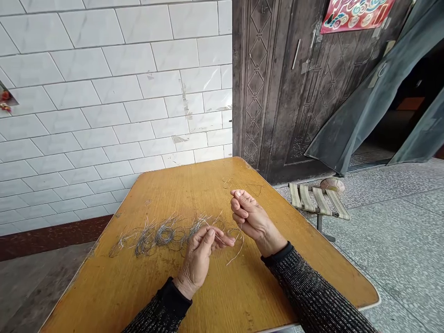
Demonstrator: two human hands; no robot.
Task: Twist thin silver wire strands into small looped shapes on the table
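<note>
Over the wooden table (208, 300), my left hand (199, 256) pinches a thin wire between thumb and forefinger, its other fingers stretched to the right. My right hand (253, 219) is raised a little higher, thumb and forefinger pressed together and the other fingers curled in. A thin silvery wire (240, 249) curves down below the right hand, its loose end hanging near the tabletop. Behind the left hand lie several loose coils of grey wire (164, 234) in a row, with ends sticking up. The left hand partly covers the rightmost coils.
Thin loose wire pieces (255, 188) lie toward the table's far right. A white tiled wall (121, 115) stands behind the table, beside a dark carved door (270, 101). On the right, a folding stool (317, 201) with striped straps and a ball (332, 185) stand on the floor.
</note>
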